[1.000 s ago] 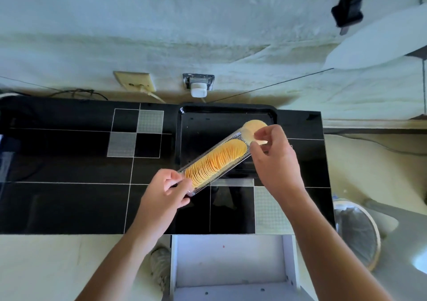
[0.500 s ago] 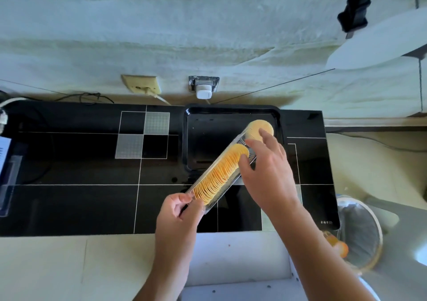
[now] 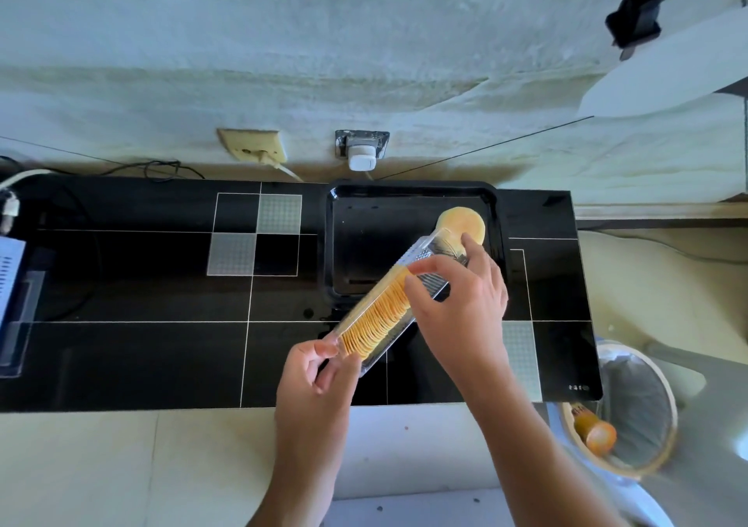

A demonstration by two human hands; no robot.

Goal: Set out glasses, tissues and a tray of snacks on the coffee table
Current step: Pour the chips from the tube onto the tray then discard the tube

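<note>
A long clear plastic chip sleeve (image 3: 364, 338) with a row of stacked yellow chips lies slanted over the black table, its far end reaching over the black tray (image 3: 364, 202). My left hand (image 3: 319, 372) pinches its near end. My right hand (image 3: 457, 299) reaches over the sleeve's middle, thumb and fingers around the stack of chips, forefinger stretched toward the far end. One round chip (image 3: 457, 220) lies in the tray at the sleeve's open end.
The black glass table (image 3: 141, 356) with white lines stands against a pale wall with two sockets (image 3: 360, 150). A bin (image 3: 635, 413) with a can in it sits at the right. A device with cables lies at the table's left edge (image 3: 12, 267).
My right hand slid from the sleeve's far end down to its middle. One chip now lies free in the tray. My left hand drew the sleeve's near end toward me.
</note>
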